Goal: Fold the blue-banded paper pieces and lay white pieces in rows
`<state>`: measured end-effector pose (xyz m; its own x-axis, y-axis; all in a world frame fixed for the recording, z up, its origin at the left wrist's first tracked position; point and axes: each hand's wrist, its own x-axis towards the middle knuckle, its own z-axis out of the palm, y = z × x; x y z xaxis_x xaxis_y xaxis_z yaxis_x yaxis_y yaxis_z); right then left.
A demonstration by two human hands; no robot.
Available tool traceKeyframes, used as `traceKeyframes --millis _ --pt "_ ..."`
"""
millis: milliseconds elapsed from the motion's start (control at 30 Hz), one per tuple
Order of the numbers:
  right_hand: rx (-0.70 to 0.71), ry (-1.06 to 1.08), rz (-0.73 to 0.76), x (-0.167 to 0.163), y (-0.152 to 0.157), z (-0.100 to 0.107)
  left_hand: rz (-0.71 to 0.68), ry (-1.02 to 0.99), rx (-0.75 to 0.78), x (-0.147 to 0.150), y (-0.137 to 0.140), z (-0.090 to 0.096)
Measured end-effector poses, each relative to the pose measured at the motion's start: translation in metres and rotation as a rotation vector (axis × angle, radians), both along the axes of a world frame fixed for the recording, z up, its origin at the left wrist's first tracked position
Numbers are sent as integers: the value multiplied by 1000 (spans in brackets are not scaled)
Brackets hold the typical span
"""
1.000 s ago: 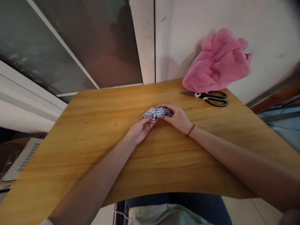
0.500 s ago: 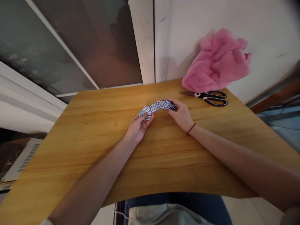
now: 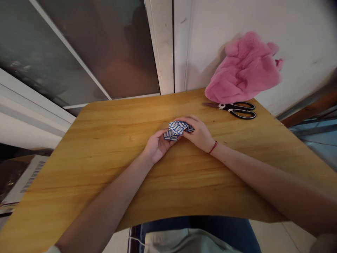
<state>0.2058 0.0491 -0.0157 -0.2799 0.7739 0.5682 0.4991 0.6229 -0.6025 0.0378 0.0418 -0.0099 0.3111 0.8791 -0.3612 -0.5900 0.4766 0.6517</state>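
A bunch of small white labels with blue borders [image 3: 177, 129] is held between my two hands above the middle of the table. The pieces overlap at odd angles; whether they are joined in a strip I cannot tell. My left hand [image 3: 157, 146] grips the bunch's left end, thumb on top and fingers beneath. Around the right end curl the fingers of my right hand [image 3: 200, 133], which wears a red string on its wrist and covers part of the labels.
Scissors with black-and-white handles [image 3: 233, 108] lie at the back right of the wooden table [image 3: 105, 147]. Behind them a pink plush cloth [image 3: 244, 70] rests against the white wall. A glass-panelled door frame [image 3: 165, 52] borders the table's back edge.
My hands have come closer together, the right one moving left and slightly down. The labels, stretched out in a curved row before, are now bunched into a compact heap.
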Motion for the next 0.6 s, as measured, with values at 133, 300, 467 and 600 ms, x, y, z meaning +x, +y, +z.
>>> traceKeyframes --millis 133,300,467,600 --pt "27 -78 16 -1 0 -4 -7 -4 5 1 0 -1" --pt "39 -56 -18 -1 0 -3 -83 101 60 2 -3 -2" --pt "-11 22 -118 1 2 -1 -109 135 107 2 -3 -5" --pt "-29 118 -251 4 6 -4 -75 133 86 3 -1 -7"
